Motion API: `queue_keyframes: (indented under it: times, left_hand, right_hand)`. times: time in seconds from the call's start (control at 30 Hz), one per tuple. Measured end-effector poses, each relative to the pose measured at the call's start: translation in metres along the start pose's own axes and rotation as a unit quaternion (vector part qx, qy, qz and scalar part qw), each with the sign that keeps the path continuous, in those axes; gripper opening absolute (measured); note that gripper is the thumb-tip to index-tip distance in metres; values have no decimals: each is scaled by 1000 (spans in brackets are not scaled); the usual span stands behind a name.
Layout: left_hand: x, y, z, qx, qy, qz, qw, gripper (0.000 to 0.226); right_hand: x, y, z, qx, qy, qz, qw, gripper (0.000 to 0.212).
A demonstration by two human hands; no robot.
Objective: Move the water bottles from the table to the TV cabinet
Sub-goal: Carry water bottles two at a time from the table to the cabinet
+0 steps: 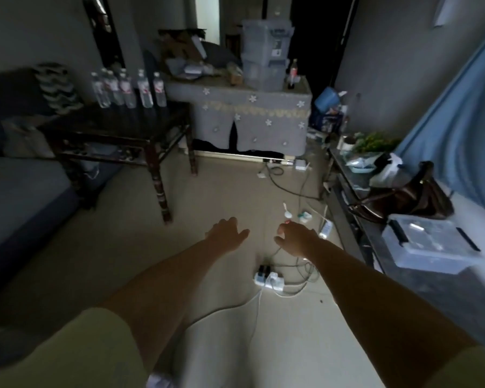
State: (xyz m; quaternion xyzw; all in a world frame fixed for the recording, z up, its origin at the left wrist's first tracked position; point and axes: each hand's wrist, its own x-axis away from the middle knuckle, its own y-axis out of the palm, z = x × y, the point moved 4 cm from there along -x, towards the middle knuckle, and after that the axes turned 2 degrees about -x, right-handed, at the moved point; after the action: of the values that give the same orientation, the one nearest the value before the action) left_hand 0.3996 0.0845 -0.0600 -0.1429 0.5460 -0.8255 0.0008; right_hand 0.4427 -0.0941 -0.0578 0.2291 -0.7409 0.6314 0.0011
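Observation:
Several clear water bottles [129, 89] with red-and-white labels stand upright in a cluster at the far edge of a dark wooden table [118, 121] on the left. Both my arms reach out over the floor in the middle of the room. My left hand [226, 229] and my right hand [296, 236] hang with loosely curled fingers and hold nothing, well short of the bottles. The long dark TV cabinet [356, 217] runs along the right wall.
A power strip [268, 278] and loose cables lie on the floor beneath my hands. On the cabinet stand a clear plastic box [429, 243], a brown bag [409, 194] and a plant [373, 141]. A cloth-covered table [249, 113] with storage bins stands ahead; a sofa [20, 186] at left.

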Motion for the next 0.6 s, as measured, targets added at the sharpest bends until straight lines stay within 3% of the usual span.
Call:
queue_keyframes:
  times: [0.6]
  left_hand:
    - [-91, -82, -97, -9, -131, 69, 989, 49]
  right_hand:
    - [-181, -21, -126, -4, -159, -57, 986, 36]
